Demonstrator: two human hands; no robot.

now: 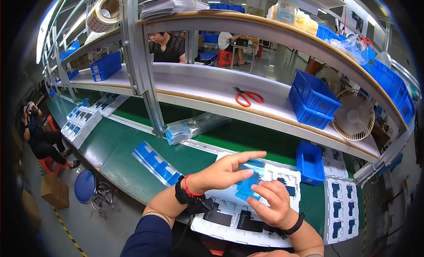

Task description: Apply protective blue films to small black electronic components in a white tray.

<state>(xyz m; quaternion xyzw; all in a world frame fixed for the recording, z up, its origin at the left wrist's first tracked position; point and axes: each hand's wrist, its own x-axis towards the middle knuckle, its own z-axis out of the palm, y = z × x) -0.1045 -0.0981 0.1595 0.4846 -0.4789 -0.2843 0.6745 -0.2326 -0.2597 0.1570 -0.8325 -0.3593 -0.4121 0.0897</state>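
Blue film (244,190): between the two hands — above the white tray (226,195).
Left hand (220,171): thumb across the film, index finger stretched along its top; whether it pinches, I cannot tell.
Right hand (276,208): fingers bent, tips at the film's right side — pinch unclear.

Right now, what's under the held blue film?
A white tray holding dark parts; the spot directly beneath is mostly hidden by blue film, left hand and right hand.

With our left fingers (247,156) and right fingers (266,192), we hold a translucent blue film (242,190) above a white molded tray (205,227) on the green surface (119,146).
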